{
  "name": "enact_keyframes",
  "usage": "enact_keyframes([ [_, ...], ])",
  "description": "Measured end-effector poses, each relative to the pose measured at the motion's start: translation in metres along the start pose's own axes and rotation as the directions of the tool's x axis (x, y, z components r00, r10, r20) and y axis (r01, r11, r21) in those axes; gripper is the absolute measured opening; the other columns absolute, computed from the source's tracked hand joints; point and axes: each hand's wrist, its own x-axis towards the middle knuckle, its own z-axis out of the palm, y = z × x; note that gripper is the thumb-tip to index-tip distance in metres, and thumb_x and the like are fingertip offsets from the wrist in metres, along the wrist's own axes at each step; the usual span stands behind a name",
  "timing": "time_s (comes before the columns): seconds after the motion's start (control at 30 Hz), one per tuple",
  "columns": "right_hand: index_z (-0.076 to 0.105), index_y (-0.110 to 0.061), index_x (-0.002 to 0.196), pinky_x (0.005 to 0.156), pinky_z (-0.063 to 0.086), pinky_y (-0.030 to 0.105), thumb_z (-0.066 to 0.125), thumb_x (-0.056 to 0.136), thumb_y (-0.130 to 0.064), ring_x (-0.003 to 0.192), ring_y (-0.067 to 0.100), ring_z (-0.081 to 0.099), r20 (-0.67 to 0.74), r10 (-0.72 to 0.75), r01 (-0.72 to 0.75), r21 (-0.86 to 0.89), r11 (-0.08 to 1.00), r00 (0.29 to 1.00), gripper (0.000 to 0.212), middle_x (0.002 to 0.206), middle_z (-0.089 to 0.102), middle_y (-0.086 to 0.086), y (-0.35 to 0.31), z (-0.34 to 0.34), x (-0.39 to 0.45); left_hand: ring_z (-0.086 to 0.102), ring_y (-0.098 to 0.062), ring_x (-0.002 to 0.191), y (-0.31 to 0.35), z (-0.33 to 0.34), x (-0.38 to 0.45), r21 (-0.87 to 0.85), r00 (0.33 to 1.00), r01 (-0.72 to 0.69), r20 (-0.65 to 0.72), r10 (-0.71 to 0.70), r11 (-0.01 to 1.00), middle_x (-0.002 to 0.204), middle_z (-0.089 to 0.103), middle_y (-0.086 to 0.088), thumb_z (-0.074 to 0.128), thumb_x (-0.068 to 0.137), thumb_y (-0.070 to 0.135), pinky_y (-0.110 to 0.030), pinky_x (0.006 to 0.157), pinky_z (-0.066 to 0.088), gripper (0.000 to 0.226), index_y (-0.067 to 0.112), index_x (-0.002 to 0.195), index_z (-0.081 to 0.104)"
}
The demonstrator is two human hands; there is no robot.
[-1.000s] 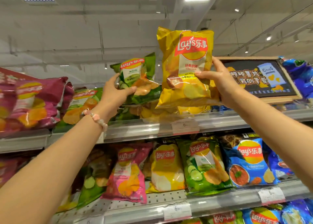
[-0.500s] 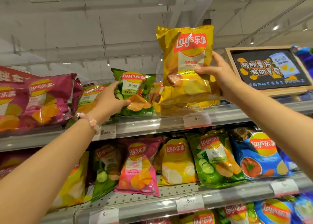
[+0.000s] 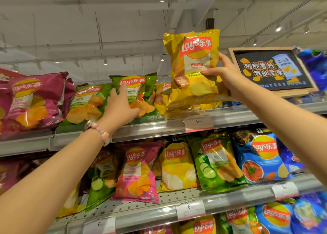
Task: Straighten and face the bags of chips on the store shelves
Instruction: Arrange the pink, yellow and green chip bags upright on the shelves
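A yellow Lay's bag (image 3: 192,69) stands upright at the front of the top shelf (image 3: 159,127), label facing me. My right hand (image 3: 225,76) grips its right edge, thumb across the front. To its left a green Lay's bag (image 3: 139,92) leans back on the same shelf. My left hand (image 3: 118,106) holds that green bag at its left side, fingers lying over the front and thumb under its lower part. More yellow bags lie behind the upright one.
A second green bag (image 3: 85,103) and magenta bags (image 3: 33,99) fill the top shelf's left. A framed chalkboard chips sign (image 3: 272,71) stands at the right. The shelf below carries pink, yellow, green and blue bags (image 3: 261,157), with price tags (image 3: 198,122) on the rails.
The green bag has come down from the air and now rests on the top shelf under my left hand. The yellow bag stays upright in my right hand; the view shifted.
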Motion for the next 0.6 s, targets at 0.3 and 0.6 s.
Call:
enact_keyframes([
  [0.3, 0.042, -0.018, 0.13, 0.059, 0.053, 0.03, 0.075, 0.078, -0.027, 0.09, 0.019, 0.065, -0.072, 0.134, -0.137, -0.043, 0.99, 0.988, 0.063, 0.108, 0.063, -0.001, -0.002, -0.025, 0.021, -0.022, -0.032, 0.144, 0.038, 0.039, -0.018, 0.463, 0.939, -0.267, -0.073, 0.336, 0.845, 0.161, -0.002, -0.01, 0.046, 0.072, 0.08, -0.071, 0.106, -0.007, 0.094, 0.032, 0.15, 0.022],
  [0.6, 0.038, -0.025, 0.132, 0.086, 0.052, 0.045, 0.071, 0.082, -0.026, 0.103, 0.023, 0.058, -0.06, 0.159, -0.166, -0.155, 0.974, 0.986, 0.06, 0.121, 0.056, 0.002, 0.025, -0.033, 0.042, 0.019, -0.028, 0.143, 0.051, 0.063, -0.006, 0.456, 0.946, -0.316, 0.089, 0.31, 0.832, 0.153, 0.031, 0.004, 0.028, 0.065, 0.091, -0.075, 0.104, -0.003, 0.095, 0.045, 0.147, 0.018],
])
